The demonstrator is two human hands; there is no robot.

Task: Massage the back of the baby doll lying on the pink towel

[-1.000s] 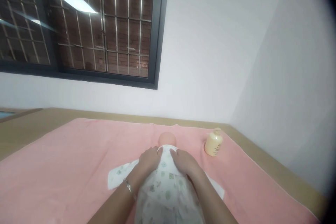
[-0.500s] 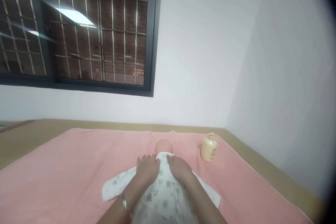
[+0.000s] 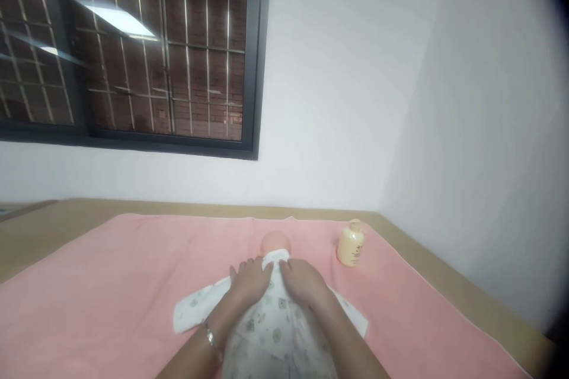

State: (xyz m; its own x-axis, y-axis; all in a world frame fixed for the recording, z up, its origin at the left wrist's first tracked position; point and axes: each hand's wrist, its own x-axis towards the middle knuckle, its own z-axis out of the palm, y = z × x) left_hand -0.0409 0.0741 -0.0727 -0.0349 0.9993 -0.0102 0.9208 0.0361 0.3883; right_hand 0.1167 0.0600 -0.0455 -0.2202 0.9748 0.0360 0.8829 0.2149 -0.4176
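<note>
A baby doll (image 3: 275, 241) lies on the pink blanket, its smooth bald head toward the wall. Over its body is a white baby shirt (image 3: 276, 331) with small green prints, the sleeves spread out to both sides. My left hand (image 3: 251, 281) is on the shirt's left shoulder, fingers curled over it and thumb by the collar. Opposite it, my right hand (image 3: 306, 281) closes on the shirt's right shoulder, thumb also at the collar. Its fingertips are mostly hidden. The doll's face and arms do not show.
A pale yellow pump bottle (image 3: 351, 246) stands to the right of the doll on the pink blanket (image 3: 111, 284). The blanket covers a wooden surface (image 3: 427, 272) that meets the white walls. Behind, at the left, is a barred window (image 3: 178, 71).
The thumbs have shifted slightly at the collar, and both hands remain on the shirt's shoulders. The whole view has moved a little; the bottle stands as before.
</note>
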